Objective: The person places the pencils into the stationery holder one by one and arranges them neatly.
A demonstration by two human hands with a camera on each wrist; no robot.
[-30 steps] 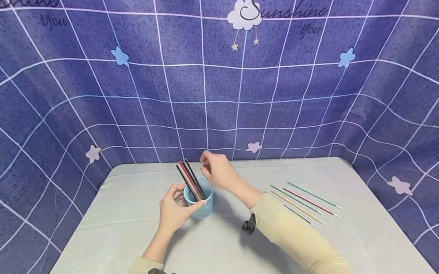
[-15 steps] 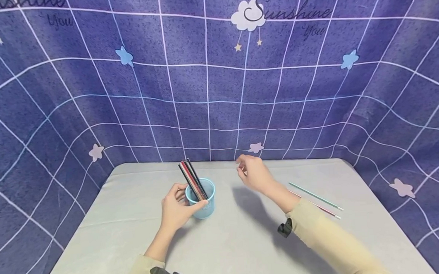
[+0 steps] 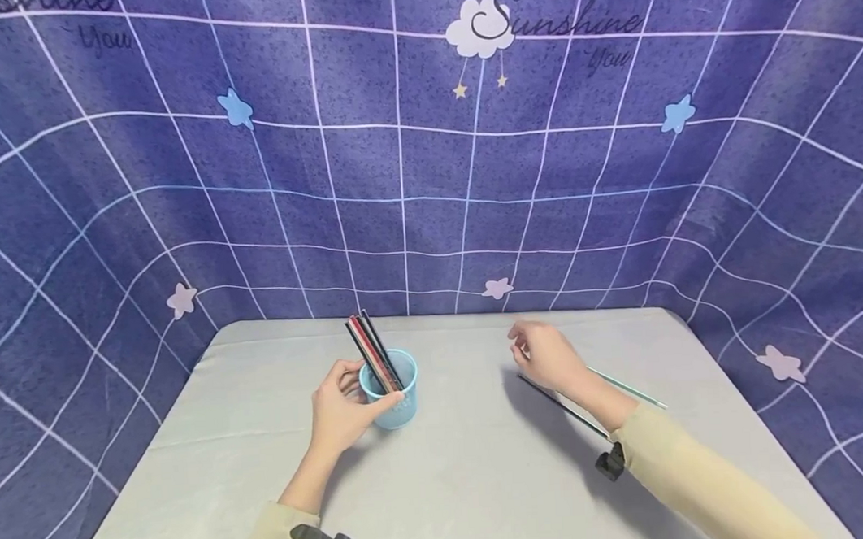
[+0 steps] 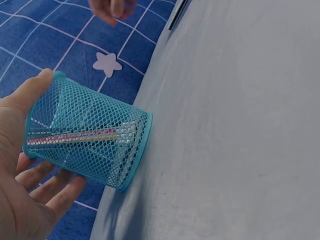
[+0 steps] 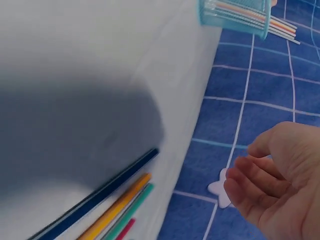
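Note:
A blue mesh cup (image 3: 393,402) stands on the grey table (image 3: 442,480), left of centre. Several thin sticks (image 3: 372,354), dark and red, lean inside it. My left hand (image 3: 345,408) grips the cup from the left, thumb on the near wall; the left wrist view shows the cup (image 4: 87,137) against the palm of that hand (image 4: 25,200). My right hand (image 3: 546,357) hovers to the right with loosely curled fingers and holds nothing. Under it lie loose sticks: a dark one (image 3: 565,409) and a teal one (image 3: 628,389). The right wrist view shows this hand (image 5: 270,185) above dark, orange and green sticks (image 5: 110,200).
A purple grid-patterned cloth (image 3: 427,180) with stars hangs behind and around the table. The table's back edge runs just behind the cup and the right hand. A small black clip sits on each sleeve (image 3: 610,464).
My right hand has moved from beside the stick tops at the cup rightward to over the loose sticks. The left hand and the cup have stayed put.

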